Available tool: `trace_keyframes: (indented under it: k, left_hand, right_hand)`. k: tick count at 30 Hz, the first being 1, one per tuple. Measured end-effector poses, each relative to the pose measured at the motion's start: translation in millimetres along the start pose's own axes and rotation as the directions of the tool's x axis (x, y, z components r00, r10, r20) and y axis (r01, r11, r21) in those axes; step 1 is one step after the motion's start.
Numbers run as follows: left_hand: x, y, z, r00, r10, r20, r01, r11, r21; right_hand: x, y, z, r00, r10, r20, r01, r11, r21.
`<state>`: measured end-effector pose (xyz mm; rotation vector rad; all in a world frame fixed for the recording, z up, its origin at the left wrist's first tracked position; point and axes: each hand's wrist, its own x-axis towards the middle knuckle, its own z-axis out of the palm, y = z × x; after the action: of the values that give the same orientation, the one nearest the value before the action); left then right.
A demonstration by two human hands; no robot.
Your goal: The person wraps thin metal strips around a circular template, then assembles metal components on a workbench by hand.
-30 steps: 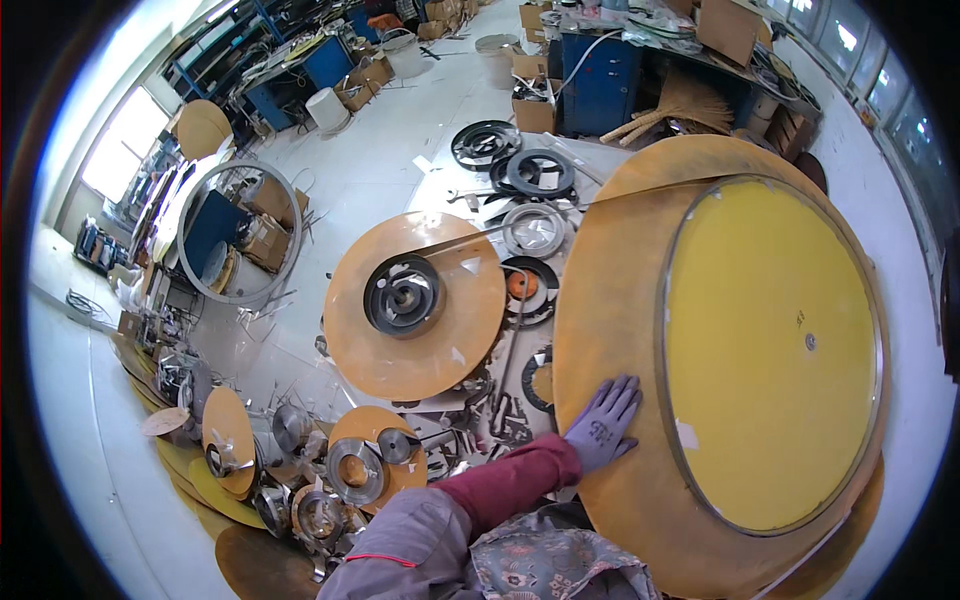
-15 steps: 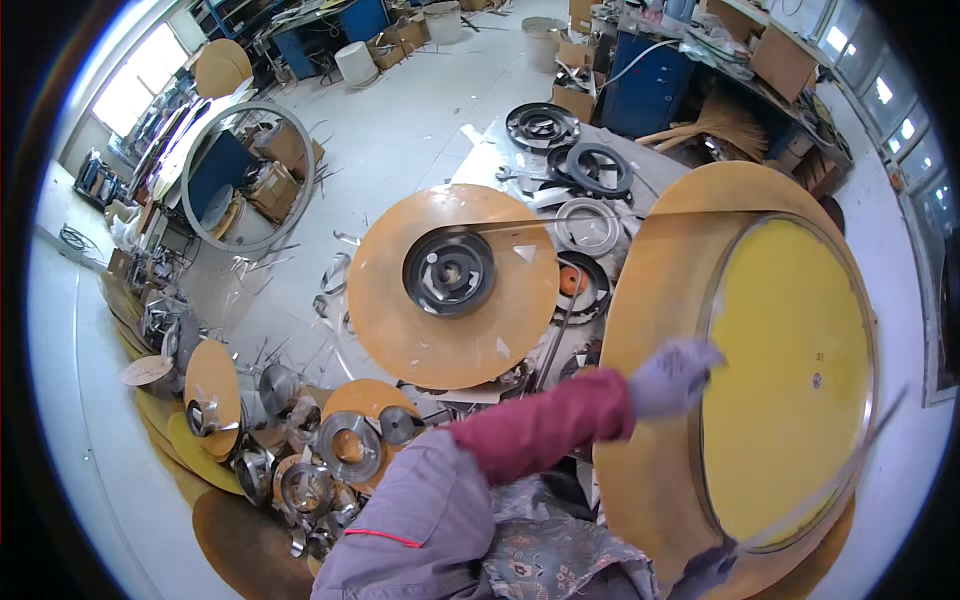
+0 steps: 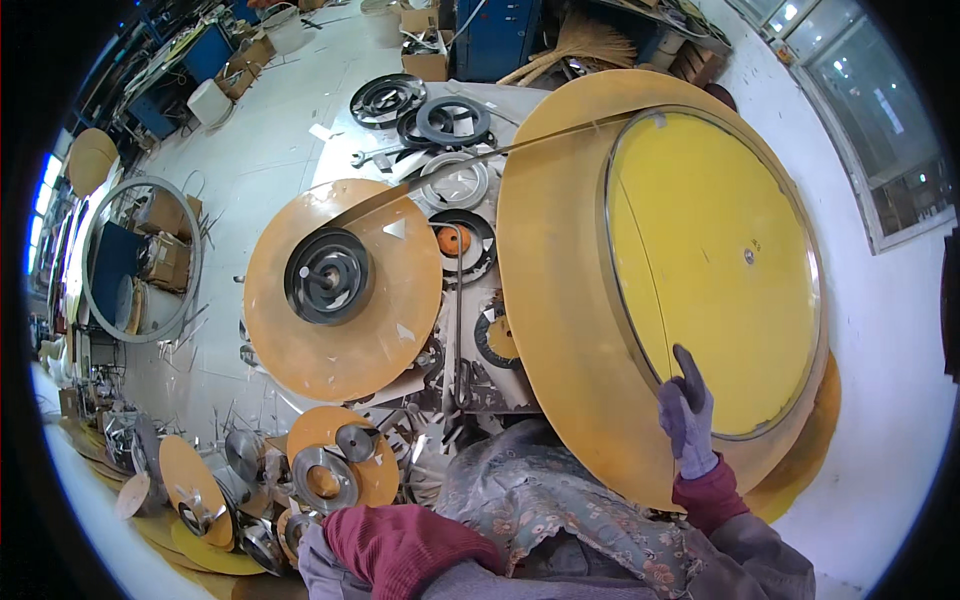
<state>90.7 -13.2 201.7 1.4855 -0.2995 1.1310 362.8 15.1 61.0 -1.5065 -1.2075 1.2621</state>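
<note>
A: Seen from above: gloved right hand [image 3: 688, 420] on the lower rim of the yellow disc [image 3: 715, 270], there against the metal strip [image 3: 470, 165] banding that rim.

B: And the fingers [image 3: 688, 365]?

A: One stretched up along the band, the rest loosely curled. Released rather than clenched; nothing gripped, as far as shown.

B: Left hand [image 3: 315, 560]?

A: Low at the frame's edge, half hidden behind a red sleeve, near small reels [image 3: 325, 478] on the floor. Fingers impossible to read: open or closed, cannot tell.

B: Path of the strip?

A: Off the dark coil [image 3: 328, 275] on the small orange disc [image 3: 345, 290], then taut across the cluttered desk [image 3: 505, 92] and over loose rings [image 3: 452, 120], meeting the yellow disc at its top edge. Yellow disc itself tilted up, backed by a wider orange board [image 3: 560, 300], right of the desk.

B: How far along, judging by this?

A: Band apparently already laid around most of the visible rim, down to the hand. Not yet cut free of the coil, so probably late in the wrapping, with the closing and trimming of the ends left to do.
</note>
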Motion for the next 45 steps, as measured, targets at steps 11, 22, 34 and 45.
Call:
trace_keyframes:
  k: [11, 22, 34, 45]
  left_hand:
    - [-58, -23, -3, 0.891, -0.435, -0.134, 0.453, 0.873, 0.181]
    - [-164, -61, 10, 0.44, -0.716, -0.542, 0.89, 0.426, 0.16]
    - [-227, -55, 29, 0.258, -0.656, -0.709, 0.956, 0.279, 0.089]
    - [-257, -47, 47, 0.077, -0.664, -0.744, 0.987, 0.157, -0.037]
  right_hand:
    - [-112, 124, -86, 0.977, -0.201, -0.075, 0.071, 0.633, -0.771]
    - [-91, 91, -56, 0.931, -0.361, -0.054, 0.184, 0.593, -0.784]
    - [-96, 93, -55, 0.903, -0.425, -0.055, 0.23, 0.588, -0.776]
    - [-99, 128, -76, 0.953, -0.304, 0.009, 0.17, 0.508, -0.844]
